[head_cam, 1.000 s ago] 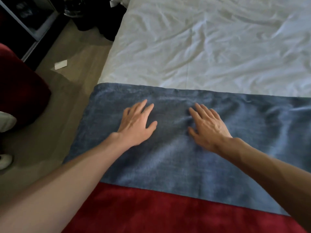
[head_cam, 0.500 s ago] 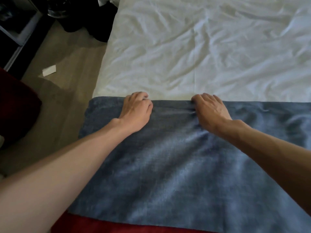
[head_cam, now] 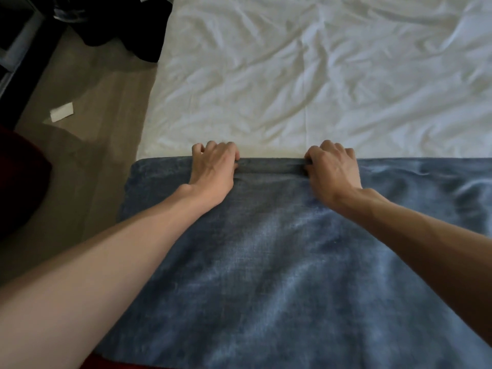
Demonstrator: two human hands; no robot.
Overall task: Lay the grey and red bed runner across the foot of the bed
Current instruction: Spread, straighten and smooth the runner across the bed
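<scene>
Gripping the far hem of the bed runner (head_cam: pixel 266 262) with both hands. Left hand (head_cam: pixel 213 173) and right hand (head_cam: pixel 334 174) sit side by side with a gap between them, knuckles up. My fingers curl over the edge toward the sheet and my thumbs are in at the hem on the inner sides. The short piece of hem between my hands is pulled into a straight ridge. The runner lies grey side up across the foot of the bed, its far edge running straight left to right. Its left end hangs just past the mattress side. The grey cloth right of my right hand is rippled, and under my forearms it is flatter. The red band (head_cam: pixel 101 362) shows only as a sliver at the bottom frame edge. Past the hem the wrinkled white sheet (head_cam: pixel 292 75) runs bare to the top of the frame. Left of the bed is a strip of floor (head_cam: pixel 106 161) with a white paper scrap (head_cam: pixel 61 112) on it, well apart from the bed. A dark heap of cloth (head_cam: pixel 127 25) lies against the bed's side up top, and a dark red object (head_cam: pixel 18 182) sits at the left frame edge.
</scene>
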